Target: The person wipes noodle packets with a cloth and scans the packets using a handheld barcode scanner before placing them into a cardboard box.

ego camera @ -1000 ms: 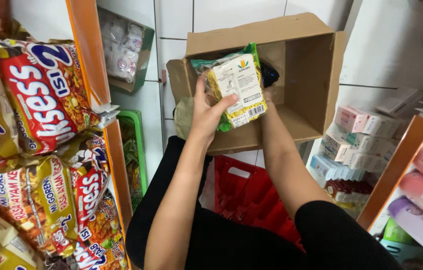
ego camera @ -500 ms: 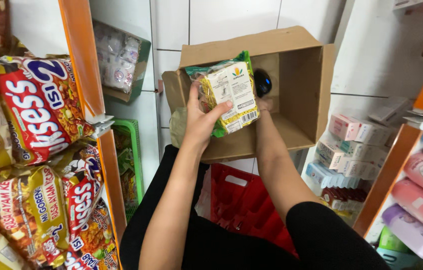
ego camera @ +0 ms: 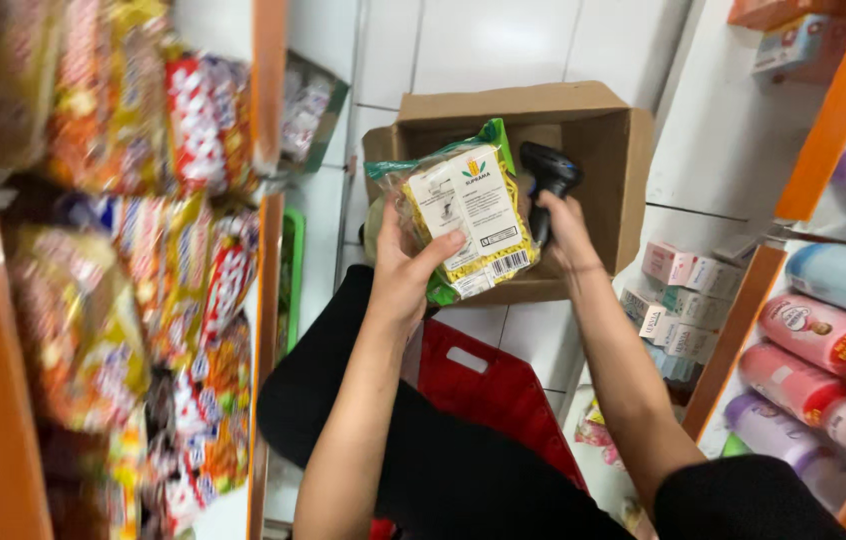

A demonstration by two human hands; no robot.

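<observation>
1. Fingers [ego camera: 440,250] of the left hand [ego camera: 405,268] are clamped on a clear packet of yellow noodles [ego camera: 463,220]: the thumb is pressed across its white label and the other fingers are hidden behind it.
2. Left forearm is raised steeply from the lap, wrist straight, with the packet held up above the fingers.
3. Right hand [ego camera: 565,232] is closed round the grip of a black handheld scanner [ego camera: 549,180]; its fingers are wrapped together, mostly hidden behind the packet's edge.
4. Scanner head is seen above the right fingers, just beside the packet's right edge; whether the two touch cannot be told.
5. Packet's long axis is held near upright, tilted slightly; its green sealed end is up, well above the thumb, and the barcode corner lies just right of the thumb.
6. Behind both hands an open cardboard box [ego camera: 593,120] is seen on the white tiled floor.
7. Below the wrists a red basket [ego camera: 498,395] lies.
</observation>
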